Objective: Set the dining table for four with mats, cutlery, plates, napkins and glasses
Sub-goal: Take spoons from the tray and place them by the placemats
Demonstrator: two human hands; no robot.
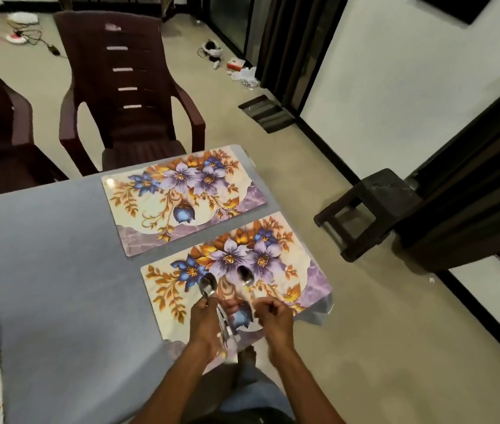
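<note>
Holding a bundle of spoons (pixel 212 296) in my left hand (pixel 204 321), I pinch a single spoon (pixel 245 278) in my right hand (pixel 273 316), both above the near floral mat (pixel 291 270). Beyond lies a second mat (pixel 151 206), then a brown chair (pixel 126 96).

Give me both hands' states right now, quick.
Left hand: fingers curled round a bunch of spoons.
Right hand: fingers pinch a single spoon by its handle.
</note>
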